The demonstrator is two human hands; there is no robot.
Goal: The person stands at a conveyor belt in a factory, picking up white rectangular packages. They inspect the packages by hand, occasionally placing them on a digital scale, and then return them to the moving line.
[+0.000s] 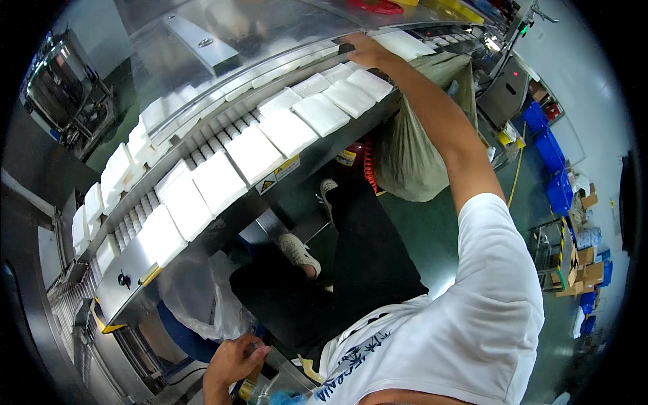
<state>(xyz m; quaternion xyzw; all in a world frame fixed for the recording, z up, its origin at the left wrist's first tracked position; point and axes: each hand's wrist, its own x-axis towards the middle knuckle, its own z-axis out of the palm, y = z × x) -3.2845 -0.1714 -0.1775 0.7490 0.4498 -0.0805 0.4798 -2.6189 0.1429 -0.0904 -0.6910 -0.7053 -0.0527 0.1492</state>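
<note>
My right arm stretches far forward over the conveyor (pixel 216 143). My right hand (pixel 364 50) is at the conveyor's far side, by the edge of a clear cover and a white sheet stack (pixel 403 44); its fingertips are partly hidden. Flat white folded pads (pixel 219 181) lie in a row along the near edge, some overhanging it. Low at the left, my left hand (pixel 233 363) is closed, with curled fingers, beside the rim of a clear plastic container (pixel 287 373). What those fingers hold, if anything, I cannot make out.
More white pads (pixel 116 169) stand along the far side of the rollers. A clear plastic bag (pixel 202 290) lines a blue bin below the conveyor. A large greenish sack (pixel 415 148) hangs by my right arm. Blue crates (pixel 550 150) and cartons line the right wall.
</note>
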